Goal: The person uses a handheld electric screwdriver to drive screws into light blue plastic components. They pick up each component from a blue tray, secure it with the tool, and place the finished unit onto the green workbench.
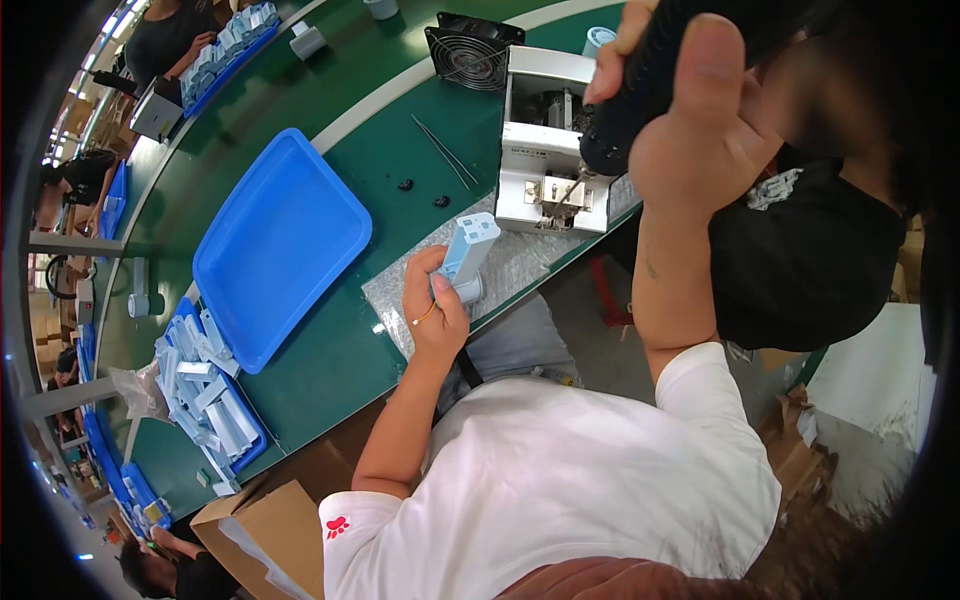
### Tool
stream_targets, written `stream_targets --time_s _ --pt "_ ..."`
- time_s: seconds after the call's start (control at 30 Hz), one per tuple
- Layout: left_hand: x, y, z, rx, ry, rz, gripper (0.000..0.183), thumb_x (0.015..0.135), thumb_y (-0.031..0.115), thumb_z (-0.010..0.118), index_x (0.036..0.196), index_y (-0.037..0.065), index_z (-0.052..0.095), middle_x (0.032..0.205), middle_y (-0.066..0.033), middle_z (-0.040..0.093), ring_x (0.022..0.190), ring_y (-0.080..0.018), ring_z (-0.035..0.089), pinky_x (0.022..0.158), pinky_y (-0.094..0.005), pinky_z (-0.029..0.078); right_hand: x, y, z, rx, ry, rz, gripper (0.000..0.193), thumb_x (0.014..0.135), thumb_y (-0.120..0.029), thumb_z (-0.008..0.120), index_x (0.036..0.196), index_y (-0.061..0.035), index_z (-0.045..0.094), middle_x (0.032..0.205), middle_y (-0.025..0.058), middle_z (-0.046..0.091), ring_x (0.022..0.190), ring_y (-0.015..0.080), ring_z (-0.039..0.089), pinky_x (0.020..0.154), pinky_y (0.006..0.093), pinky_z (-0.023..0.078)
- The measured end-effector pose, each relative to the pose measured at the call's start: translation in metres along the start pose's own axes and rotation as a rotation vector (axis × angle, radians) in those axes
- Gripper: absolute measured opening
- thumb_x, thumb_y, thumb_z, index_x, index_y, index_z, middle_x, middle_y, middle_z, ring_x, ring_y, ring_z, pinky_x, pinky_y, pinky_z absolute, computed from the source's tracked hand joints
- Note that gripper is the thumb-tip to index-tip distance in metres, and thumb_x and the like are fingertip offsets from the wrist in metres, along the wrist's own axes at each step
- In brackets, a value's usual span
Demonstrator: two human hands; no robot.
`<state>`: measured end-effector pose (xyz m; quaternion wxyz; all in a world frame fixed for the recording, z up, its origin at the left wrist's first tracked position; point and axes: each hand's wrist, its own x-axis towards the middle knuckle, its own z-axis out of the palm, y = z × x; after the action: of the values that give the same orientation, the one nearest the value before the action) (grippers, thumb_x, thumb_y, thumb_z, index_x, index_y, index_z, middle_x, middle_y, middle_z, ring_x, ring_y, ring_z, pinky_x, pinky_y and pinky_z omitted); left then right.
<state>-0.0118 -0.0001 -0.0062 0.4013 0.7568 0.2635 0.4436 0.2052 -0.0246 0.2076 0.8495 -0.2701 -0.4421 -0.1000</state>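
My left hand (437,310) is closed around a light blue plastic housing (468,250), held tilted above the near edge of the bench. The housing's end face with small openings points up and away from me. Up at the right, my right hand (690,150) grips a black electric screwdriver (622,115), thumb raised along its body. The driver's tip reaches down to the metal front block of a white screw feeder (553,165); whether it touches a screw I cannot tell. Tweezers (445,150) and two small black parts (441,202) lie on the green bench left of the feeder.
A large blue tray (282,250) lies left of centre. Beside it, another blue tray (255,455) is heaped with light blue parts (205,385). A black fan (470,55) stands behind the feeder. A person in a black top (800,260) is close at my right; a cardboard box (265,535) stands lower left.
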Motion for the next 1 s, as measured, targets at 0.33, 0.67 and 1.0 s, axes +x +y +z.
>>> stream_targets --time_s 0.33,0.67,1.0 --pt "-0.001 0.003 0.003 0.037 0.004 -0.019 0.025 0.098 0.008 0.040 0.108 -0.006 0.058 0.109 -0.0204 0.063 0.099 -0.0312 0.061 0.092 -0.0378 0.047 0.000 0.015 -0.035 -0.078 -0.288 -0.110 0.077 0.083 -0.003 0.077 0.147 0.0057 0.034 0.118 0.0150 0.065 0.092 0.0144 0.066 0.079 0.0247 0.052" --pt "-0.001 0.001 0.007 0.006 -0.026 -0.055 0.029 0.101 0.011 0.036 0.111 -0.006 0.057 0.113 -0.0178 0.063 0.105 -0.0268 0.060 0.096 -0.0374 0.044 -0.024 -0.019 -0.024 0.146 -0.105 0.350 0.073 0.086 -0.011 0.077 0.145 -0.0011 0.036 0.103 0.0072 0.068 0.071 0.0128 0.067 0.065 0.0235 0.053" --pt "0.006 0.012 0.003 0.077 -0.049 0.092 0.021 0.089 0.000 0.049 0.106 -0.003 0.061 0.109 -0.0218 0.063 0.099 -0.0370 0.062 0.090 -0.0426 0.049 -0.033 -0.027 -0.010 0.341 -0.010 0.508 0.106 0.072 -0.097 0.037 0.115 -0.0013 0.052 0.086 0.0116 0.059 0.054 0.0189 0.057 0.044 0.0308 0.046"
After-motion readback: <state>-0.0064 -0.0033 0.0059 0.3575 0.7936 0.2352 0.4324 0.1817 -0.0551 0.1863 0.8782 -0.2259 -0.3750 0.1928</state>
